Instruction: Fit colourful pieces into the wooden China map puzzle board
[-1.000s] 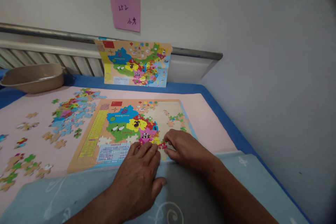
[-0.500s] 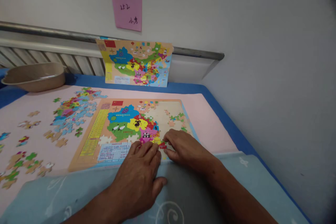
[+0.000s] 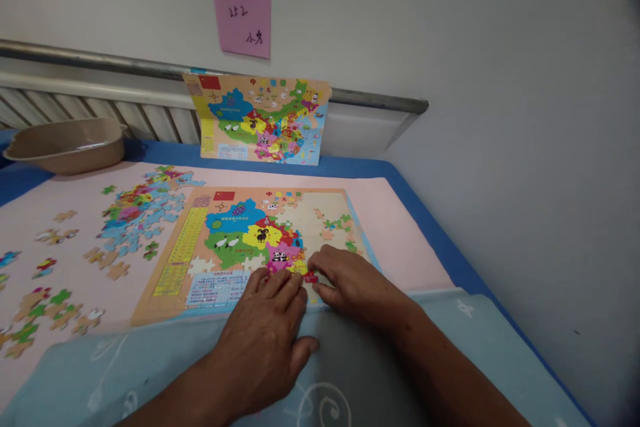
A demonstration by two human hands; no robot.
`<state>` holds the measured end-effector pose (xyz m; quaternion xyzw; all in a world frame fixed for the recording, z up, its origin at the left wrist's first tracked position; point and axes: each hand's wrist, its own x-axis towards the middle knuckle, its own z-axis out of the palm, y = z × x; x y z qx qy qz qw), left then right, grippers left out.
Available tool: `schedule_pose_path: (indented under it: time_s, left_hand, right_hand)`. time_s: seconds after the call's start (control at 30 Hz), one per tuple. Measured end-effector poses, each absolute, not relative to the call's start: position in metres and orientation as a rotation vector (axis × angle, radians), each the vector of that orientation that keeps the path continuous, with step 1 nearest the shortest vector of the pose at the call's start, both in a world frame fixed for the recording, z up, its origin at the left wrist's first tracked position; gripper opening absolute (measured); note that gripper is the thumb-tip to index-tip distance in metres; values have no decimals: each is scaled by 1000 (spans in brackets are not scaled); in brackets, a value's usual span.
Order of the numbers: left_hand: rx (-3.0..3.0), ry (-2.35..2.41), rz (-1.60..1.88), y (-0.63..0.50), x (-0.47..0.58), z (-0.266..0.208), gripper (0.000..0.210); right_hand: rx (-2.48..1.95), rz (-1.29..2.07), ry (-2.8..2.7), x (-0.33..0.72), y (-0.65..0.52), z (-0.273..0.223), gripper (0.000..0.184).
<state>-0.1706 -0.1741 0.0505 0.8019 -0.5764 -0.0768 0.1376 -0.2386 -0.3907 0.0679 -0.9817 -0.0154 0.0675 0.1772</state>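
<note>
A map jigsaw puzzle [image 3: 170, 273] lies partly assembled in its tray before me, with a blank tray area [image 3: 320, 203] at its upper right. My left hand [image 3: 265, 327] rests palm down over the lower edge, its fingers stretched out on the assembled pieces and its thumb apart. To its right, my right hand [image 3: 350, 283] bends its thumb and forefinger round a small red jigsaw piece [image 3: 311, 277] beside the pink and yellow part. The fingers partly cover that piece. Several loose green and tan pieces [image 3: 337, 222] lie in the tray's right part.
Loose pieces [image 3: 135, 213] are heaped left of the tray, with more clusters [image 3: 50, 313] near the front left. A printed reference map [image 3: 263, 120] leans on the metal rail [image 3: 380, 100]. A tan basin [image 3: 70, 147] stands at the back left. Light blue cloth [image 3: 165, 373] covers the front.
My right hand has shifted slightly left, its forefinger nearer the red piece. The left hand stays in place.
</note>
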Motion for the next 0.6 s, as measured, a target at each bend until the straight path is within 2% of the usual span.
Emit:
schedule_pose_path:
  time_s: [0.23, 0.6]
  left_hand:
    - [2323, -1660, -249, -176, -171, 54, 55]
    - [2319, -1678, -211, -173, -171, 52, 56]
  right_hand:
    - [-2778, 178, -55, -237, -390, 67, 6]
    - [-2678, 124, -101, -231, -389, 56, 8]
